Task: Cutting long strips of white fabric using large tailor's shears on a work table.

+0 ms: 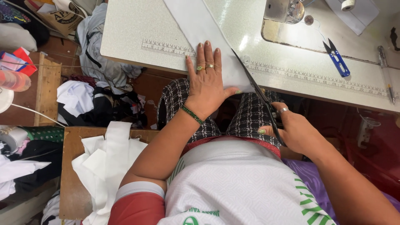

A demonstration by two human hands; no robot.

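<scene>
My left hand (207, 79) lies flat, fingers spread, on a strip of white fabric (196, 25) at the front edge of the sewing table (137, 33). It wears two rings and a green bracelet. My right hand (296, 132) grips large black scissors (258, 89) below the table edge. Their blades point up and left along the fabric's right edge, close to my left thumb. The fabric strip runs diagonally from the table's back to its front edge.
A sewing machine base (287, 10) sits at the table's back, blue thread snips (337, 60) to its right, a pen (385, 75) at far right. A ruler scale (316, 77) runs along the table front. Cut white strips (106, 162) pile on a wooden stool at left.
</scene>
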